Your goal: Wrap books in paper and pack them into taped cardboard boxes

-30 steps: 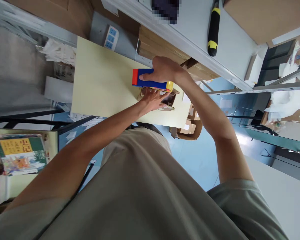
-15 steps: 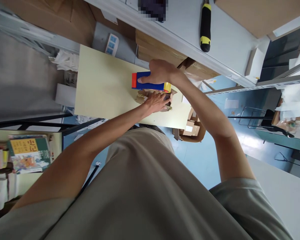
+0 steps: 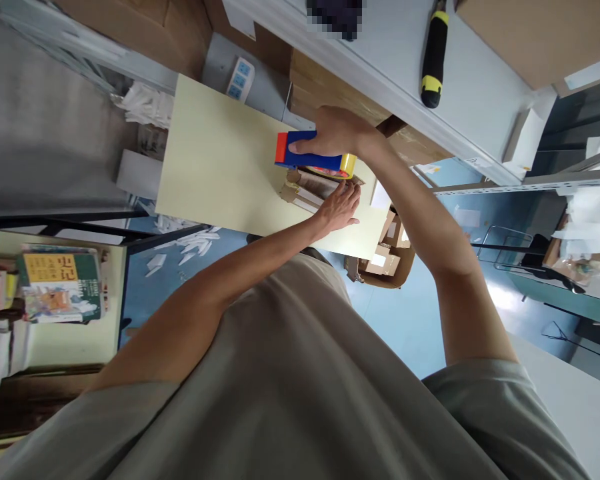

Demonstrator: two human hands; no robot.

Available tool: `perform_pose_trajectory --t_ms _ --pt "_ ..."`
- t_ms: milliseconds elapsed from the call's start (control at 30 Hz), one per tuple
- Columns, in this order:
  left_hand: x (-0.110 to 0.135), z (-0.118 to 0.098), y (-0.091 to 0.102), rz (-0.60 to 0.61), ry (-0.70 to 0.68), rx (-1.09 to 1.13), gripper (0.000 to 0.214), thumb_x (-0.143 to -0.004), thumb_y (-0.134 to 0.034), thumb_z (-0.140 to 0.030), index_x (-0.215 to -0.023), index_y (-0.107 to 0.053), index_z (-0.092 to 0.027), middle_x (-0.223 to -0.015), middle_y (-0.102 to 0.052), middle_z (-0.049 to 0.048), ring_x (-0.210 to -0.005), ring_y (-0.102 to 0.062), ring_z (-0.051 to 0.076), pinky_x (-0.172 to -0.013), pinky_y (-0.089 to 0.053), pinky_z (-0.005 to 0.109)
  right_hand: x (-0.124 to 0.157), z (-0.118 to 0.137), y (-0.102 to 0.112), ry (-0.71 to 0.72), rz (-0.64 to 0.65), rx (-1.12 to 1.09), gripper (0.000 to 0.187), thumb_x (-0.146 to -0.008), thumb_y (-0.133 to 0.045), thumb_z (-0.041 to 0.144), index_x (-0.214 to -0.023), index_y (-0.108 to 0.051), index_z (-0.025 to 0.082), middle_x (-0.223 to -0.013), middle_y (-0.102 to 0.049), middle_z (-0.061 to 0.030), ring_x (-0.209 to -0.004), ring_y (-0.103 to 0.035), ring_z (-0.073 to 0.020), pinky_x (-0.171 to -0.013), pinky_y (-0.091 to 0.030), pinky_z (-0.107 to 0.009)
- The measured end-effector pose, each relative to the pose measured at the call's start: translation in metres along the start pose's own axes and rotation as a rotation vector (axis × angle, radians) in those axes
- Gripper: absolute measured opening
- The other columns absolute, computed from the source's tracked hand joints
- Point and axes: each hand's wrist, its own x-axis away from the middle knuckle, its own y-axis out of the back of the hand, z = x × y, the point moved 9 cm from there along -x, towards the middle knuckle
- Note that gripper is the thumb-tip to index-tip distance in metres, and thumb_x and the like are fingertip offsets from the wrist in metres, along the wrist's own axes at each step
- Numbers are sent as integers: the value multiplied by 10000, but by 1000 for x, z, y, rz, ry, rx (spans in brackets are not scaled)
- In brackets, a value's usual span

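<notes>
My right hand grips a blue tape dispenser with a red end and a yellow tape roll at its right. The dispenser is held just above and behind a small cardboard box, close to its far side. My left hand lies at the right end of the box, fingers stretched out and touching it. That hand hides part of the box, and whether its fingers press a flap I cannot tell. Both hands are over a pale yellow tabletop.
A shelf overhangs the far side, bearing a black and yellow handled tool. Behind the tabletop are a power strip and a larger carton. A bin of cardboard stands at the right; books lie at the left.
My left hand has shifted right along the box and its fingers have straightened, uncovering more of the box. My right hand keeps hold of the tape dispenser. The view has shifted slightly.
</notes>
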Motion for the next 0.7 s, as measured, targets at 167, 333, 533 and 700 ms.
perform_pose_trajectory --t_ms 167,333,533,700 --pt "4 6 0 -15 121 29 961 -1069 -722 -600 -1819 -476 -51 -1842 -469 313 -1729 -386 562 -1464 -208 689 10 -17 -7 -76 16 54 567 -1053 -775 681 -769 -523 260 -803 -630 -62 -835 -617 -205 -704 -363 -335" --pt "13 19 -8 17 145 -1 859 -1133 -620 -548 -1760 -512 29 -1790 -511 369 -1713 -422 513 -1447 -224 668 30 -45 -27 -184 70 63 518 -1071 -741 701 -916 -687 210 -788 -693 -92 -853 -685 -268 -748 -444 -351" --pt "23 18 -3 -42 103 31 888 -1107 -662 -530 -1805 -459 -19 -1822 -486 341 -1725 -400 515 -1448 -210 731 28 -53 -30 -164 34 24 691 -979 -715 890 -986 -742 199 -837 -745 -120 -903 -731 -323 -802 -526 -394" --pt "22 28 5 -45 158 49 1006 -997 -838 -596 -1811 -490 -119 -1776 -567 301 -1709 -372 573 -1395 -158 883 18 -28 -12 -146 20 56 636 -1044 -700 840 -929 -695 215 -760 -677 -92 -865 -694 -279 -756 -459 -367"
